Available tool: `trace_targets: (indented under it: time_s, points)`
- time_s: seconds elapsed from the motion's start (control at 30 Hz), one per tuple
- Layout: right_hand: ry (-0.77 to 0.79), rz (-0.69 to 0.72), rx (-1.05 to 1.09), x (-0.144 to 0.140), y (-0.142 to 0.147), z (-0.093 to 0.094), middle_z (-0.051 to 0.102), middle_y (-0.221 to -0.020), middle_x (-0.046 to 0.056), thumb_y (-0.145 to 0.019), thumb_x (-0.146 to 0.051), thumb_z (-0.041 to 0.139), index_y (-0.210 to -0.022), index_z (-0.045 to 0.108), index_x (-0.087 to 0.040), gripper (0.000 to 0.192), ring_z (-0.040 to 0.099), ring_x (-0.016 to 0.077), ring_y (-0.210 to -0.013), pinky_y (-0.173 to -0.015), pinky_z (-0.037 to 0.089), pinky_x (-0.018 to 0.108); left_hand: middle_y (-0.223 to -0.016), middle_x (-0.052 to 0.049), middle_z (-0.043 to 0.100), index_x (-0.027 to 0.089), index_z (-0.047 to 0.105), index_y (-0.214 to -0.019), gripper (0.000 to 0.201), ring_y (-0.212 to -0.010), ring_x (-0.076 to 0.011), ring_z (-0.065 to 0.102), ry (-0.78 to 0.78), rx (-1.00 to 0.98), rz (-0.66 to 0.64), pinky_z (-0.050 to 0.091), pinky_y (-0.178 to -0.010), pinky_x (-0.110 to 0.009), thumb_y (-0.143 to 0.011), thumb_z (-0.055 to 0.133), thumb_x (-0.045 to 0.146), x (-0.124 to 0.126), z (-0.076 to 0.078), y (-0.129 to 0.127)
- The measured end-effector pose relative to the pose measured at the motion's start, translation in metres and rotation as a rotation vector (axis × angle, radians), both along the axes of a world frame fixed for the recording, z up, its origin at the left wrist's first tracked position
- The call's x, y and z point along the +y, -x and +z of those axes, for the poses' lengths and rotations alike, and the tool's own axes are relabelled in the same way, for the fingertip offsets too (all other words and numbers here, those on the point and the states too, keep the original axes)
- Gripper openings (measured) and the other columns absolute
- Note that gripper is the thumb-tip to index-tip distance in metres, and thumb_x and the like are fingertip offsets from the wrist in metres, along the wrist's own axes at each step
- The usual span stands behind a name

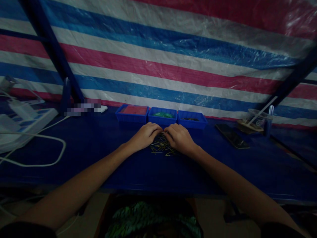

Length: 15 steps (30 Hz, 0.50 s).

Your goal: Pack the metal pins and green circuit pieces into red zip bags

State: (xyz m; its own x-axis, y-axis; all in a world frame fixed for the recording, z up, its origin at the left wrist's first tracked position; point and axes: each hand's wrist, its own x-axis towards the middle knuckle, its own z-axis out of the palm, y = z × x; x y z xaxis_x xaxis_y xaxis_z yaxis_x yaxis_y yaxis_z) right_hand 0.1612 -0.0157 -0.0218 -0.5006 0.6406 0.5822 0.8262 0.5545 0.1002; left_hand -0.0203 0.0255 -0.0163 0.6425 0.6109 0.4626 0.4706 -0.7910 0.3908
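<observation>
A loose heap of thin, yellowish metal pieces like screws or nails lies on the blue tabletop, partly covered by my hands. My left hand is curled in from the left, its thumb and fingers pressed together at the far side of the heap. Facing it, my right hand is closed likewise, with the fingertips of both hands almost touching. A small shiny thin metal piece shows between the fingertips; its exact kind is too small to tell.
Behind the hands stand three blue trays: one with flat pink-red contents, one with green contents, one with dark thin pieces. A phone and plastic cup lie right; a power strip and white cable left.
</observation>
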Motion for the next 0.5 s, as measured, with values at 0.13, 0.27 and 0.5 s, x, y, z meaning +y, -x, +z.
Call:
trace_targets:
  time_s: [0.13, 0.27, 0.5]
  points:
    - [-0.008, -0.038, 0.066, 0.002, -0.002, 0.000, 0.062, -0.077, 0.005, -0.091, -0.026, 0.040, -0.086, 0.059, -0.015, 0.022, 0.052, 0.0161, -0.072, -0.066, 0.034, 0.028, -0.081, -0.002, 0.063, 0.018, 0.060, -0.086, 0.014, -0.077, -0.0163, 0.052, -0.018, -0.073, 0.025, 0.040, -0.071, -0.029, -0.086, 0.046, 0.023, -0.003, 0.002, -0.001]
    - [0.007, -0.057, 0.075, -0.001, 0.002, 0.001, 0.063, -0.076, 0.005, -0.091, -0.028, 0.041, -0.084, 0.059, -0.015, 0.023, 0.053, 0.0159, -0.071, -0.065, 0.034, 0.028, -0.076, -0.003, 0.062, 0.017, 0.058, -0.078, 0.019, -0.075, -0.0166, 0.050, -0.054, -0.076, 0.064, 0.039, -0.070, -0.031, -0.087, 0.043, 0.024, -0.004, 0.003, -0.003]
    - [-0.067, -0.284, 0.077, 0.013, -0.028, 0.017, 0.065, -0.078, 0.008, -0.092, -0.031, 0.035, -0.080, 0.061, -0.016, 0.032, 0.055, 0.0184, -0.074, -0.068, 0.034, 0.030, -0.087, -0.007, 0.063, 0.015, 0.060, -0.092, 0.021, -0.082, -0.0190, 0.051, -0.065, 0.067, 0.131, 0.039, -0.075, -0.032, -0.087, 0.047, 0.031, 0.014, -0.010, -0.002]
